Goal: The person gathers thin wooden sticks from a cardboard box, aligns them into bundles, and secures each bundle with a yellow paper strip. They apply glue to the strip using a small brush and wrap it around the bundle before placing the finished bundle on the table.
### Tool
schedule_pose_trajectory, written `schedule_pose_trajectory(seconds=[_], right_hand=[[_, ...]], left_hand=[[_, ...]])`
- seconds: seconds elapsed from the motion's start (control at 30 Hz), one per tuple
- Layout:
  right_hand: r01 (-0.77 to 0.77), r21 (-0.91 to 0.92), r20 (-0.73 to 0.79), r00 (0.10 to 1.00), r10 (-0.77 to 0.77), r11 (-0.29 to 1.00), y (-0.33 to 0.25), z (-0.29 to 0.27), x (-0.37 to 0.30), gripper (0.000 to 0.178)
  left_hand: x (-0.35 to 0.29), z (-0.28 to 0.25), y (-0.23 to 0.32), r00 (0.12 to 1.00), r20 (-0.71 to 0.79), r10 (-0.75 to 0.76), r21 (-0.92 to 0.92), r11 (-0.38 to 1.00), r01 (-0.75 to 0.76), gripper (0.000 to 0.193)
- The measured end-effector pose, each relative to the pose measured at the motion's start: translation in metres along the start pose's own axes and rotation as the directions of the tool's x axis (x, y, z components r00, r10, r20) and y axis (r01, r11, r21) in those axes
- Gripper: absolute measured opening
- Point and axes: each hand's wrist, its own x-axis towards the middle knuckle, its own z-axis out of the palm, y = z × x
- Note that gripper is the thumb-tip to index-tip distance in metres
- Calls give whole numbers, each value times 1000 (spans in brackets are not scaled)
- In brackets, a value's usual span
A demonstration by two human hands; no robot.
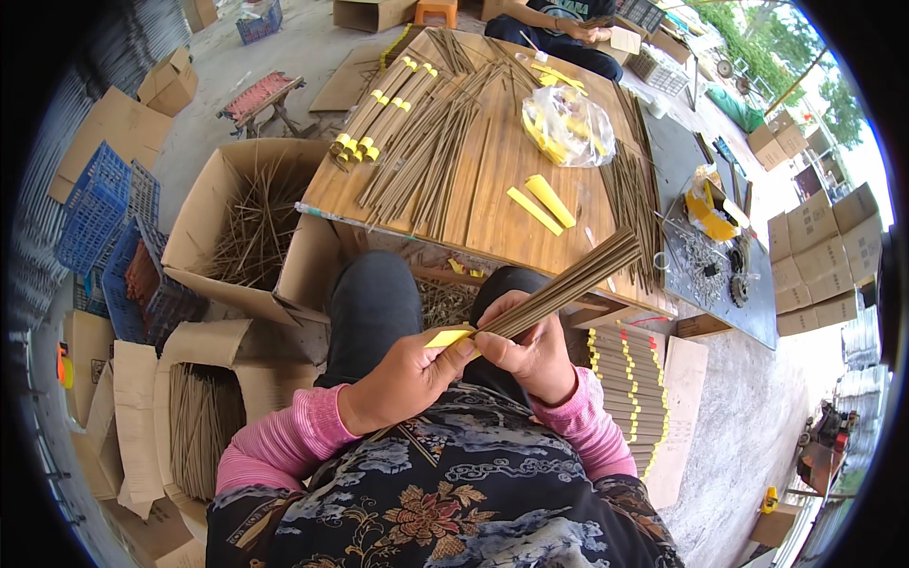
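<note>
Above my lap I hold a slanting bundle of thin brown incense sticks [573,284], its far end pointing up and right over the table edge. My right hand [532,352] is wrapped round the bundle's lower part. At its near end, my left hand [405,375] pinches a yellow paper strip [447,337] against the sticks, thumb close to the right thumb. The strip's free end points left; my fingers hide how far it goes round. On the wooden table [483,189] ahead lie a yellow paper stack [551,201] and a loose yellow strip [533,211].
Loose sticks [426,156], yellow-banded bundles [379,109] and a plastic bag [568,128] lie on the table. Cardboard boxes of sticks [254,227] stand left. More banded bundles [627,388] lie at lower right, beside a dark table [705,284]. Another person [563,28] sits across.
</note>
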Motion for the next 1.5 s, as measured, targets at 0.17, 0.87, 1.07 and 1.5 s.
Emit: schedule_pose_trajectory(seconds=[0.17, 0.87, 1.07, 1.5], right_hand=[[23, -69, -54, 998, -27, 997, 3, 2, -1, 24], [50, 97, -188, 982, -30, 994, 12, 8, -2, 16], [-24, 116, -132, 990, 39, 993, 19, 0, 5, 19], [45, -7, 57, 997, -45, 999, 25, -17, 23, 34]], left_hand=[[3, 0, -5, 972, -70, 223, 204, 957, -205, 22], [20, -3, -22, 811, 217, 544, 781, 402, -478, 53], [28, -10, -33, 793, 284, 539, 815, 301, -496, 58], [37, -16, -31, 779, 287, 558, 851, 225, -475, 54]])
